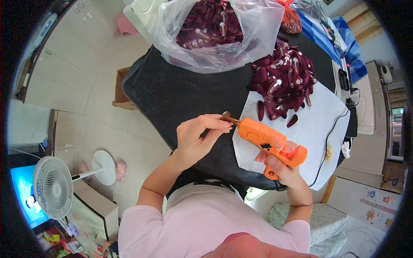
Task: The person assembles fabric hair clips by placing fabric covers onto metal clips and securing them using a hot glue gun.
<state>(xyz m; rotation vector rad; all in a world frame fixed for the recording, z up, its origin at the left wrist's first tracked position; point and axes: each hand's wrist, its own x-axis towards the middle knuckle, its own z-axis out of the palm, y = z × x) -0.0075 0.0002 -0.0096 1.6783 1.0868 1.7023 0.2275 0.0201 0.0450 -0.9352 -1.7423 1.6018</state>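
Glue gun [263, 136] is held in the right hand [282, 168], above the white paper [323, 109] near its left edge. The right hand is closed around the handle, with the thumb lying along the near side; whether the trigger is pressed cannot be told. The nozzle points left and slightly away from the body. The left hand [193, 136] is raised above the black table [161, 96], its thumb and index finger closed in a pinch on a small dark clip [229, 119]. The clip is directly at the nozzle tip; whether the two parts touch cannot be determined from this angle. Beyond the gun, a pile [286, 77] of dark red fuzzy clips with shiny metal parts lies partly on the paper and partly on the table. A few loose pieces, including one single piece [292, 121], lie at the near edge of the pile. A clear plastic bag [211, 63], open at the top, stands at the far side of the table, to the left of the pile, and contains more dark red clips. A black cord [326, 148] runs across the right part of the paper. A white fan [53, 188] stands on the floor, well apart at left.
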